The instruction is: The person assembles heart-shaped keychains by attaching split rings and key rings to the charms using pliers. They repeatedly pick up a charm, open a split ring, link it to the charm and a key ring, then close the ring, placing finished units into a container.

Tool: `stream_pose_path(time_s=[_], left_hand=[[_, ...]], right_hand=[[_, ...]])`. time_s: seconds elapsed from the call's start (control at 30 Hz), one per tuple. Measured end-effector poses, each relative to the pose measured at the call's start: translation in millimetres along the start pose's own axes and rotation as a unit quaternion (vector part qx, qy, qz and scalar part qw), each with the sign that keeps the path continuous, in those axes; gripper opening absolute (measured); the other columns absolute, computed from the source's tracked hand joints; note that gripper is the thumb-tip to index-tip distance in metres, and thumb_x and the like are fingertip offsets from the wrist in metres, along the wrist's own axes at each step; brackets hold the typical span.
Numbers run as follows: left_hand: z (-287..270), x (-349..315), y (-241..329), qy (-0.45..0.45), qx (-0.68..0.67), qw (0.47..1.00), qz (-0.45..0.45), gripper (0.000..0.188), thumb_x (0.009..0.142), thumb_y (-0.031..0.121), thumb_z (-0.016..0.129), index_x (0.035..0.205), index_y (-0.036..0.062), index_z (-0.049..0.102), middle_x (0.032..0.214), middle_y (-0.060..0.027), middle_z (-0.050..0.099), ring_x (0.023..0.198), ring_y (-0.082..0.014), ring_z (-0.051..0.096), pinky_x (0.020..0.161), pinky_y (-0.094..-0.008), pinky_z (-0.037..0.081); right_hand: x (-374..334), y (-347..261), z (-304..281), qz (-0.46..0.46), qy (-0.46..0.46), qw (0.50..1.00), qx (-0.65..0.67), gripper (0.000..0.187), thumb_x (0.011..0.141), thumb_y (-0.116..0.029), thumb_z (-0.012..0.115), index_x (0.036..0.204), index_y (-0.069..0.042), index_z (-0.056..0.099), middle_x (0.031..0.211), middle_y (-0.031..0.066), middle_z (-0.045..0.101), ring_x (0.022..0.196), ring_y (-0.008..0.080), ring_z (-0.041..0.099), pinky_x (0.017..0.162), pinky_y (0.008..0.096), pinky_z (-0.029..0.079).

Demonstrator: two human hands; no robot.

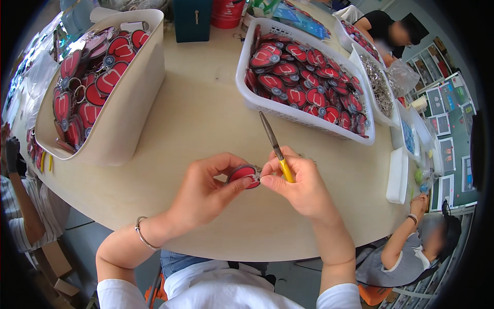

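Near the middle of the table, my left hand is closed round a round red charm with a dark edge, gripped between thumb and fingers. My right hand meets it at the charm's right end, where thumb and index finger pinch together; a small silvery metal piece shows there, mostly covered by the fingertips. The same right hand also keeps a slim pair of long-nosed pliers in its grip. Their yellow handle lies across the fingers, and the dark metal tip points up and away from me, toward the white basket.
At the left stands a cream bin heaped with red charms and metal rings. A white basket of similar charms sits far right, beside a tray of metal fittings. Behind are a dark green box and red tub. Other people sit around the table.
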State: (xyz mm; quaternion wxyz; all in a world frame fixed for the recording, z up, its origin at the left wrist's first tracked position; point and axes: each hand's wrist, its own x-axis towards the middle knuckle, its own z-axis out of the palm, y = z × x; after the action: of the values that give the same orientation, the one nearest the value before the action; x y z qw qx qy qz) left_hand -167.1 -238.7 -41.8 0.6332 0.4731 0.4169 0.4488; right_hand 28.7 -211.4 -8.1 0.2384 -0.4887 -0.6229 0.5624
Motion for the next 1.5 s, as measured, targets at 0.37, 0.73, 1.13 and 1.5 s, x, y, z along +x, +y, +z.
stream_pose_path(time_s=[0.37, 0.73, 1.13, 1.5], left_hand=[[-1.8, -2.3, 3.2, 0.000, 0.100, 0.994, 0.047, 0.010, 0.083, -0.008, 0.066, 0.091, -0.0038, 0.063, 0.087, -0.0073, 0.065, 0.082, -0.0140, 0.063, 0.072, -0.0255, 0.054], [0.3, -1.4, -7.4, 0.121, 0.470, 0.756, 0.439, 0.025, 0.056, -0.002, 0.076, 0.079, 0.0027, 0.067, 0.076, -0.0045, 0.063, 0.059, -0.0183, 0.054, 0.046, -0.0282, 0.043], [-32.3, 2.4, 25.3, 0.195, 0.364, 0.807, 0.422, 0.020, 0.063, -0.008, 0.073, 0.080, -0.0007, 0.067, 0.078, -0.0094, 0.064, 0.060, -0.0188, 0.054, 0.049, -0.0269, 0.042], [-45.8, -0.2, 36.6, 0.240, 0.351, 0.792, 0.438, 0.020, 0.062, -0.008, 0.074, 0.080, 0.0002, 0.068, 0.079, -0.0097, 0.066, 0.064, -0.0200, 0.056, 0.053, -0.0284, 0.044]], right_hand=[[5.3, 2.3, -0.3, 0.029, -0.034, 0.998, 0.047, 0.014, 0.086, -0.010, 0.069, 0.089, 0.002, 0.064, 0.093, 0.0023, 0.050, 0.087, 0.0129, 0.054, 0.080, 0.0283, 0.045], [-7.8, 3.9, 25.4, -0.256, 0.147, 0.921, -0.256, 0.017, 0.076, 0.000, 0.072, 0.084, 0.005, 0.057, 0.098, 0.0132, 0.049, 0.083, 0.0263, 0.051, 0.070, 0.0331, 0.044], [8.0, 3.8, 39.8, -0.199, 0.145, 0.956, -0.161, 0.018, 0.072, -0.001, 0.076, 0.083, 0.000, 0.062, 0.099, 0.0128, 0.051, 0.088, 0.0297, 0.055, 0.073, 0.0356, 0.047], [19.4, 24.9, 75.3, -0.181, 0.024, 0.930, -0.318, 0.019, 0.068, -0.008, 0.076, 0.079, 0.001, 0.063, 0.097, 0.0141, 0.053, 0.095, 0.0319, 0.052, 0.082, 0.0415, 0.043]])
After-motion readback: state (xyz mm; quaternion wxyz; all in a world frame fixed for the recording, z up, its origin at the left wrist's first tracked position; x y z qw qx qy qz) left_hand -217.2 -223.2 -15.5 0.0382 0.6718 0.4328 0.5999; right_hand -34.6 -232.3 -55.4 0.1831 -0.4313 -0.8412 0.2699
